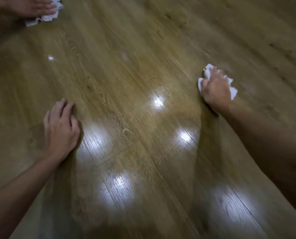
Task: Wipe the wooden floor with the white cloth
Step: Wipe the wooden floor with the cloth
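Note:
The wooden floor (126, 69) fills the view, brown planks with bright light reflections near its middle. My right hand (216, 90) presses a crumpled white cloth (232, 89) onto the floor at the right; the cloth sticks out on both sides of the fingers. My left hand (61, 128) rests flat on the planks at the left, fingers slightly apart, holding nothing. The picture is blurred by motion.
At the top left corner another person's hand (31, 7) presses a second white cloth (45, 17) onto the floor. A small white speck (50, 57) lies on the planks below it.

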